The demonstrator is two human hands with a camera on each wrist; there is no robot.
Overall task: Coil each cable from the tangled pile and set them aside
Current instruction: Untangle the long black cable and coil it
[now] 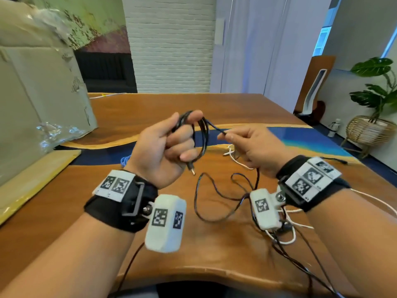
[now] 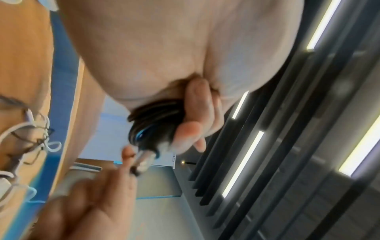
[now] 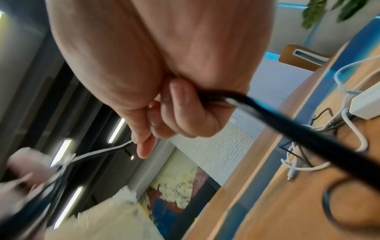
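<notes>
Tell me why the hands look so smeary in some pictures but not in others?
Head view: sharp, with the left hand, black cable and right hand crisp, though room edges bend from the wide lens. Left wrist view: the right hand is a soft smear at the bottom. Right wrist view: cable and table streak with motion blur.

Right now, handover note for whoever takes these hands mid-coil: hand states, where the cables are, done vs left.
Left hand: grips the black cable as several finished loops, its plug hanging below the fist.
Right hand: pinches the same cable's free run, feeding it toward the loops.
The cable's slack lies on the wooden table, trailing into the tangled pile with the white cables.
Done: first loops only; no finished coil visible set aside.
Left: wind in the slack, set it aside, coil the rest.
</notes>
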